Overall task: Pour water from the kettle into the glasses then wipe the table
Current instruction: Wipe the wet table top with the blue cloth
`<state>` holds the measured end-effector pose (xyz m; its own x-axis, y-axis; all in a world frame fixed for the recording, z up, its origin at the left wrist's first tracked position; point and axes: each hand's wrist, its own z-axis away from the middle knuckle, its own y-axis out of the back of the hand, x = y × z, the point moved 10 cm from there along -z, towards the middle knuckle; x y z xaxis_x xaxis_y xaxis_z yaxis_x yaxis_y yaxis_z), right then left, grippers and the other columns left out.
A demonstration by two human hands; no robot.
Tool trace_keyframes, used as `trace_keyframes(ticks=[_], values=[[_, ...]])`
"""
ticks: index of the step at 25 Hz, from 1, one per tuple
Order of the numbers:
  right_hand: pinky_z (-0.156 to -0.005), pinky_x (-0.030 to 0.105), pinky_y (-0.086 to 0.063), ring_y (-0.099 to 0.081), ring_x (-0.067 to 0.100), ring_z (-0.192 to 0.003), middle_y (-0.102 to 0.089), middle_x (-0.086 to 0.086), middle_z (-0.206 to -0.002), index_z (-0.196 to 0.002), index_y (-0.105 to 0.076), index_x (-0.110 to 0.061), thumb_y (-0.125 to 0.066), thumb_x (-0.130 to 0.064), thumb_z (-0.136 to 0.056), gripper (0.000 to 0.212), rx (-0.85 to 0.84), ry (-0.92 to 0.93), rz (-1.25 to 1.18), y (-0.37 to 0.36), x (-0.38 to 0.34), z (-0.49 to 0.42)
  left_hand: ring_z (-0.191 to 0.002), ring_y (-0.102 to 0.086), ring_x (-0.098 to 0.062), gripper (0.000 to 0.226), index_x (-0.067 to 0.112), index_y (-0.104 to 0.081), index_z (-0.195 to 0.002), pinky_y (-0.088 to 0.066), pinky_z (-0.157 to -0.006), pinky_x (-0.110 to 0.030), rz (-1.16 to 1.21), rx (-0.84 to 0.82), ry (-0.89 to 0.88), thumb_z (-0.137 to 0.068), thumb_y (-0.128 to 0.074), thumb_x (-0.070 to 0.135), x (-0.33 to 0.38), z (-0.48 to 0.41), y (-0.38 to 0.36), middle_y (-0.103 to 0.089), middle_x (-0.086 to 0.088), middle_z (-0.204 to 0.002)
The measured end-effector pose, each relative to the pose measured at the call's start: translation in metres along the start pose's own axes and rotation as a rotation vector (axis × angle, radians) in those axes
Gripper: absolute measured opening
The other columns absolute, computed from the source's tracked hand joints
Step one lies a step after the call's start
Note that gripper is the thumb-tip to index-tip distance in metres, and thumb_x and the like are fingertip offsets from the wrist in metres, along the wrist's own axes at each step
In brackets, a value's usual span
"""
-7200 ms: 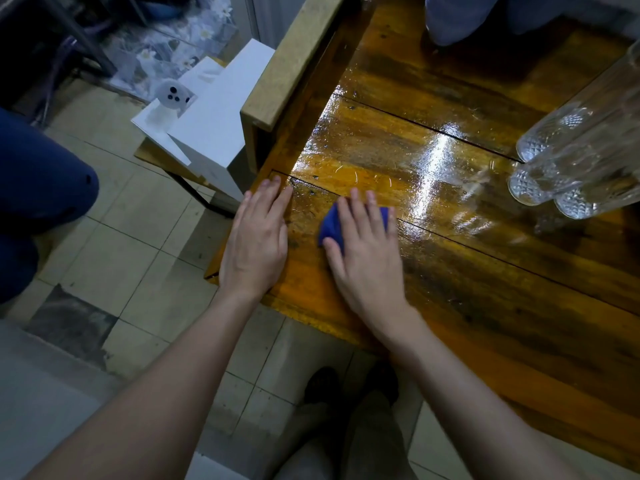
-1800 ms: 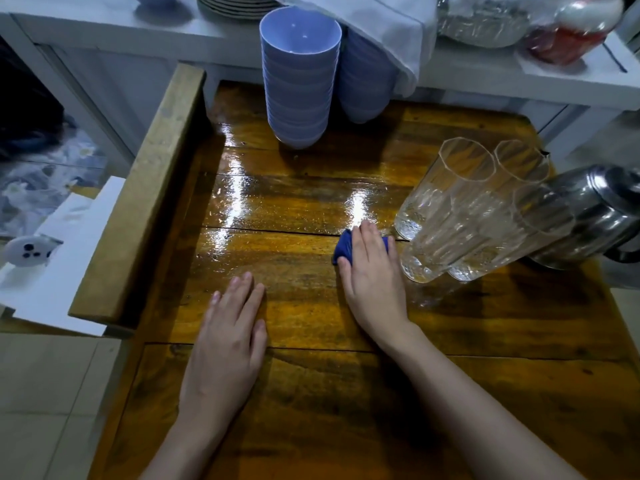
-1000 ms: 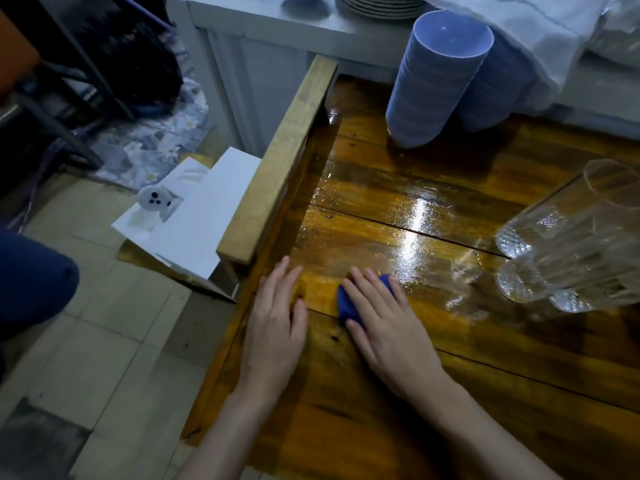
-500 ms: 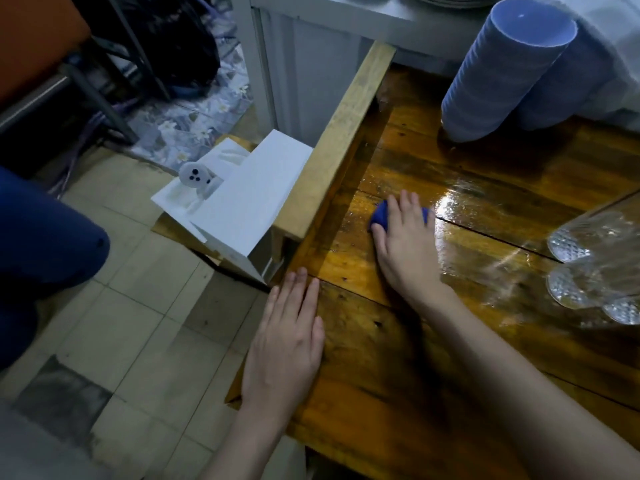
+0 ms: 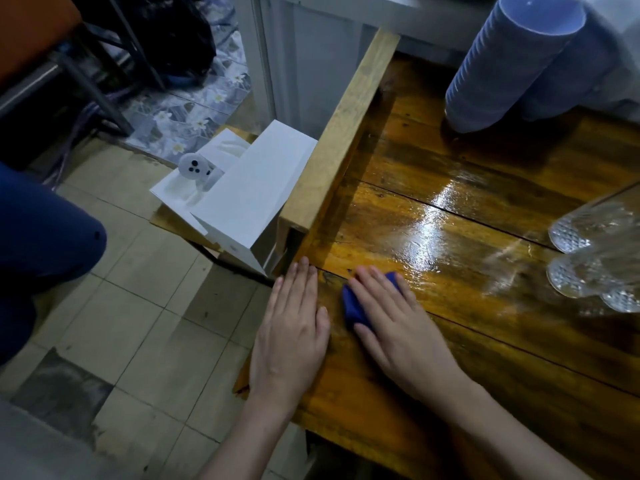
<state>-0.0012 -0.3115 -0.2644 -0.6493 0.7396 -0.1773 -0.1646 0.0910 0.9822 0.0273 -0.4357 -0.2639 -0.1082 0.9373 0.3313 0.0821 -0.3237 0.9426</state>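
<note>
My right hand (image 5: pixel 398 327) lies flat, fingers straight, pressing a small blue cloth (image 5: pixel 353 308) onto the wet wooden table (image 5: pixel 467 341) near its left edge. Most of the cloth is hidden under the palm. My left hand (image 5: pixel 291 334) rests flat on the table's left edge, just beside the cloth. Several clear glasses (image 5: pixel 595 258) stand at the right edge of the view, seen from their patterned bases. The kettle is out of view.
Stacks of blue bowls (image 5: pixel 512 64) stand at the table's far side. A raised wooden rail (image 5: pixel 343 133) runs along the far left edge. A white box (image 5: pixel 242 199) sits on a low stand left of the table, over tiled floor. Someone's blue-clad knee (image 5: pixel 41 237) is at the left.
My right hand has drawn the cloth back toward me along the left edge, close to my left hand. The left hand has stayed flat on the table edge.
</note>
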Motion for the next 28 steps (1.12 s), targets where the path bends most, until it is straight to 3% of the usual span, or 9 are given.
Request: trace_keyframes(ticks=[5,9,13,16,17,20,22,28], values=[[-0.122,0.042,-0.004,-0.009,0.017,-0.15,-0.019,0.006,-0.162,-0.155,-0.019,-0.016,-0.02,-0.05,-0.101,0.063,0.037,-0.317,0.024,0.017,0.125,0.022,-0.145,-0.021,-0.016,0.053,0.008,-0.032,-0.147,-0.014,-0.118,-0.033,0.05,0.028,-0.001,-0.098,-0.031,0.029,0.001,-0.002,0.002,-0.028,-0.006,-0.156],[-0.122,0.044,-0.002,-0.016,0.023,-0.149,-0.025,0.011,-0.16,-0.153,-0.025,-0.01,-0.024,-0.044,-0.101,0.062,0.156,-0.518,-0.01,0.027,0.125,-0.019,-0.146,-0.018,-0.014,0.053,0.01,-0.03,-0.148,-0.014,-0.119,-0.033,0.065,0.016,0.0,-0.099,-0.03,0.03,0.0,-0.002,0.001,-0.026,-0.005,-0.157],[-0.121,0.048,-0.01,-0.02,0.025,-0.148,-0.03,0.011,-0.158,-0.15,-0.032,-0.01,-0.031,-0.04,-0.1,0.059,0.151,-0.34,-0.007,0.016,0.034,-0.048,-0.146,-0.016,-0.01,0.052,0.012,-0.028,-0.149,-0.012,-0.12,-0.028,0.081,0.008,-0.02,-0.1,-0.03,0.028,0.001,-0.001,0.003,-0.024,-0.003,-0.158],[-0.12,0.047,-0.012,-0.02,0.025,-0.148,-0.03,0.011,-0.158,-0.151,-0.032,-0.01,-0.031,-0.039,-0.1,0.058,0.113,-0.193,-0.004,0.006,-0.016,-0.026,-0.141,-0.019,0.0,0.05,0.015,-0.026,-0.15,-0.017,-0.111,-0.006,0.264,0.06,0.07,-0.101,-0.034,0.015,-0.009,0.0,0.009,-0.022,0.001,-0.159],[-0.119,0.046,-0.012,-0.02,0.025,-0.149,-0.028,0.011,-0.159,-0.151,-0.032,-0.011,-0.032,-0.04,-0.1,0.058,0.084,-0.133,0.003,0.002,-0.028,-0.009,-0.14,-0.021,0.001,0.051,0.015,-0.027,-0.15,-0.022,-0.109,-0.006,0.312,0.073,0.092,-0.1,-0.035,0.012,-0.012,0.001,0.01,-0.023,0.002,-0.158],[-0.119,0.044,-0.011,-0.019,0.022,-0.149,-0.025,0.006,-0.159,-0.152,-0.028,-0.016,-0.029,-0.044,-0.102,0.058,-0.017,0.036,0.056,-0.012,-0.043,0.054,-0.143,-0.024,-0.007,0.049,0.016,-0.031,-0.148,-0.03,-0.115,-0.032,0.254,0.071,0.019,-0.099,-0.033,0.015,-0.006,0.001,0.01,-0.027,0.002,-0.157],[-0.118,0.043,-0.013,-0.021,0.021,-0.148,-0.025,0.004,-0.16,-0.153,-0.025,-0.019,-0.024,-0.048,-0.102,0.058,-0.044,0.032,0.083,-0.013,-0.021,0.089,-0.144,-0.022,-0.01,0.05,0.014,-0.034,-0.147,-0.028,-0.116,-0.041,0.183,0.045,-0.003,-0.098,-0.028,0.022,-0.004,0.0,0.006,-0.031,0.0,-0.155],[-0.121,0.043,-0.009,-0.013,0.02,-0.15,-0.021,0.007,-0.161,-0.153,-0.025,-0.013,-0.025,-0.045,-0.102,0.061,0.046,-0.482,0.013,0.008,0.092,0.103,-0.144,-0.026,-0.022,0.05,0.005,-0.035,-0.146,-0.023,-0.118,-0.042,-0.006,0.039,-0.057,-0.099,-0.03,0.023,0.004,0.0,0.001,-0.033,-0.012,-0.154]])
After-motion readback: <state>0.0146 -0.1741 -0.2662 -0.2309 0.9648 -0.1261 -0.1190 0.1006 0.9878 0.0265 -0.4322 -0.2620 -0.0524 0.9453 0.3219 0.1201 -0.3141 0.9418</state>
